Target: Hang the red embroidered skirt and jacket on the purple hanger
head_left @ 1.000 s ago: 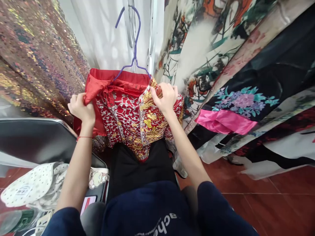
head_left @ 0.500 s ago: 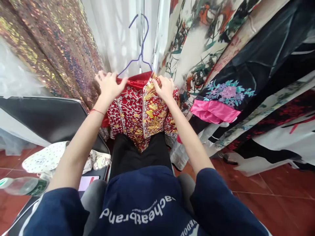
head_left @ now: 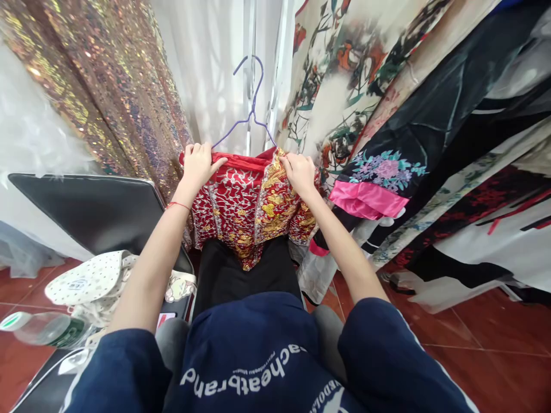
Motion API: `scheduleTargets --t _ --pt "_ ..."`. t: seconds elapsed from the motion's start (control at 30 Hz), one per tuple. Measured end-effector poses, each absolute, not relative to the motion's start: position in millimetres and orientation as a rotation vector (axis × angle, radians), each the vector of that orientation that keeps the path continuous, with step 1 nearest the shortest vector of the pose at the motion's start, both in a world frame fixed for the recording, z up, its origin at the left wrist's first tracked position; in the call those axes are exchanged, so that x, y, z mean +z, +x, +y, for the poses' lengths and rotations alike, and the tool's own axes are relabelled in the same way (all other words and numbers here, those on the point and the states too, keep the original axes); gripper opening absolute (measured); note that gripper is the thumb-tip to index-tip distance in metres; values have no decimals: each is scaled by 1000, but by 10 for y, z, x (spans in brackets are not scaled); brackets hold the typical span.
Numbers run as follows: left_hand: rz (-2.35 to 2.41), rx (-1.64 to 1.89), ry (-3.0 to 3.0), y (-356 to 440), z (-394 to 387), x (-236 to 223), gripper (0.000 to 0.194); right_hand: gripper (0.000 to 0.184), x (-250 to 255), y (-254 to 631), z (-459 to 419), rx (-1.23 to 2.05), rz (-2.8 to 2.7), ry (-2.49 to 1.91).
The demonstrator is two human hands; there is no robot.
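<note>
White curtains (head_left: 206, 63) form the background, with sequinned fabric (head_left: 116, 86) hanging to the left and printed garments (head_left: 344, 63) to the right. From my remote station I see a red jacket (head_left: 235, 201), thick with silver and gold embroidery, held up in front of the person, its pointed hem over black cloth (head_left: 249, 281). A purple hanger (head_left: 253, 102) rises from its neckline. I have the left hand (head_left: 198, 167) gripping the jacket's upper left edge, thumb along the front; the right hand (head_left: 301, 175) pinches the gold-trimmed collar between thumb and fingers. Beside the left forearm, I make out what looks like a dotted white bag (head_left: 90, 281) at the foot of the black chair (head_left: 86, 212)'s backrest, and a clear bottle (head_left: 54, 330) lying near the seat's left edge. Off the right forearm, a black garment shows a pink satin band (head_left: 370, 201) above the red tiled floor (head_left: 495, 373).
</note>
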State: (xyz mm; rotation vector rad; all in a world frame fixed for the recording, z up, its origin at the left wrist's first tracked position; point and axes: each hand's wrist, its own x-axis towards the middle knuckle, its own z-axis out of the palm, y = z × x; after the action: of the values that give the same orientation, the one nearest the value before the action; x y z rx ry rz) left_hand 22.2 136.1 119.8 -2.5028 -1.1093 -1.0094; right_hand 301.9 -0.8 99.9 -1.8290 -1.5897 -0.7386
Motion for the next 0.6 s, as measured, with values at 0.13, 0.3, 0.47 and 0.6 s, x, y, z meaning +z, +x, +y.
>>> scheduleTargets --t 0.13,0.3,0.47,0.6 --pt "-1124 -1081 -2478 202 1273 1149 59 62 959 3021 -133 -767 -1576 -1805" --pt "-1039 -1175 -2479 124 1197 1114 65 60 983 3111 -202 -682 -1523 -1750" --pt "-990 -1212 -2495 80 1171 1109 74 59 1030 3156 -326 -681 -1515 -1767" --pt "-1063 -1236 -2475 120 1175 1110 58 56 1081 3200 -458 -672 -1690 -1753"
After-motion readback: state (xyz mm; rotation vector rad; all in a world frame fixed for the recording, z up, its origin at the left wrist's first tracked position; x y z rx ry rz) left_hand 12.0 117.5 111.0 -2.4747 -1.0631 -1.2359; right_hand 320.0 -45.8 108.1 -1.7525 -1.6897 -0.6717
